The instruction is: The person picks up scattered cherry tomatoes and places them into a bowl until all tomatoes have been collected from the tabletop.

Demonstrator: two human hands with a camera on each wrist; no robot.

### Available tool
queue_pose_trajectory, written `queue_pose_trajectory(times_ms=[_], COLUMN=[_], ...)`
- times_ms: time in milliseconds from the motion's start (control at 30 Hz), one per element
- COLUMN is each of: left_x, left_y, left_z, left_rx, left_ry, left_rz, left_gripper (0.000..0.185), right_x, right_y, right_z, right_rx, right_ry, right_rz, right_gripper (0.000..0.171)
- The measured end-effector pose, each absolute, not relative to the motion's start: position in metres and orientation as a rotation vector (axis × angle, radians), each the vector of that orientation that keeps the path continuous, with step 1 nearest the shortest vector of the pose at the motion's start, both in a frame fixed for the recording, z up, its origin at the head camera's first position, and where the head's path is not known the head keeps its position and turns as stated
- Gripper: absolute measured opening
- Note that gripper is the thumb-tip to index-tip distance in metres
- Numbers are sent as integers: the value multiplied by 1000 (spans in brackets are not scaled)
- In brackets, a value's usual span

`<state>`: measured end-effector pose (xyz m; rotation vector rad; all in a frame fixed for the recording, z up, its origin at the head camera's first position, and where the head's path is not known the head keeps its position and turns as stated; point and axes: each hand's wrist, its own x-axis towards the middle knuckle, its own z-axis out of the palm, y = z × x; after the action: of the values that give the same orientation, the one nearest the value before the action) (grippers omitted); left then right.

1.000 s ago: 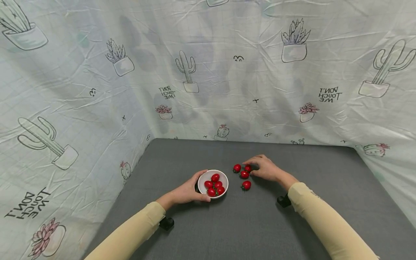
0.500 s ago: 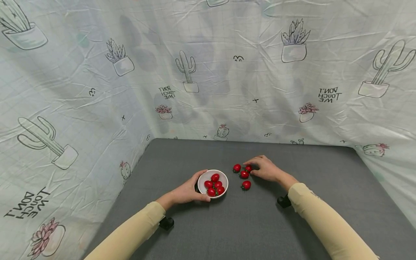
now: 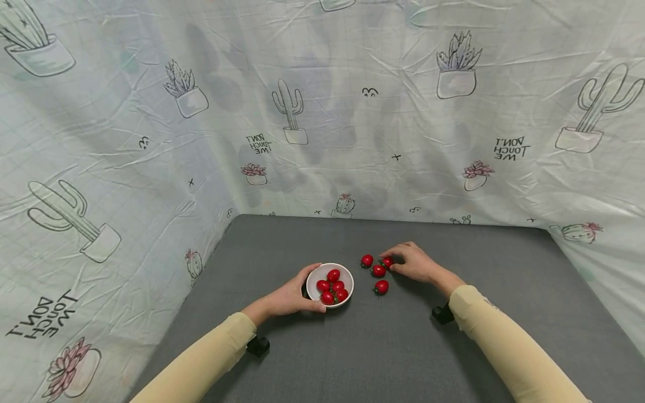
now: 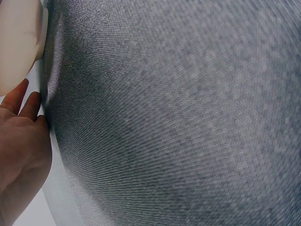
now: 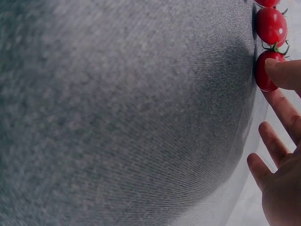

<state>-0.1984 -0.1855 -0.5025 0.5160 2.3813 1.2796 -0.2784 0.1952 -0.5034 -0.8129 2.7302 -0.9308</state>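
A white bowl (image 3: 317, 274) stands on the grey table with several cherry tomatoes (image 3: 333, 275) in it. My left hand (image 3: 287, 296) grips its left side, thumb at the near rim and fingers along the far side. In the left wrist view, fingers (image 4: 30, 104) lie against the underside curve of the bowl (image 4: 19, 42). To the right, my right hand (image 3: 414, 263) pinches a cherry tomato (image 5: 266, 77) between thumb and index finger, while its other fingers stay spread. In the head view that tomato (image 3: 387, 261) sits beside the loose ones, partly covered by the fingertips.
Three loose cherry tomatoes lie between bowl and right hand: one at the back (image 3: 367, 261), one in the middle (image 3: 378, 271), one nearer (image 3: 381, 287). The grey tabletop (image 3: 353, 358) ends at a cactus-printed curtain (image 3: 322, 140) behind and to the left.
My right hand has shifted slightly to the right, and the tomato between its fingers has moved a little with it. The left hand and bowl stay in place.
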Motion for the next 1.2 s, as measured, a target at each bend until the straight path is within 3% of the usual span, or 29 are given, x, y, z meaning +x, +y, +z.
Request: queue_pose_trajectory(times_ms=[1200], left_x=[-197], left_y=[-186], left_z=[-504], left_rx=[526], left_ry=[2396], left_rz=[1270], left_gripper=[105], right_x=[-274], right_y=[198], right_z=[-497], right_rx=[-756], right_ry=[2818], right_rz=[-974], right_gripper=[30])
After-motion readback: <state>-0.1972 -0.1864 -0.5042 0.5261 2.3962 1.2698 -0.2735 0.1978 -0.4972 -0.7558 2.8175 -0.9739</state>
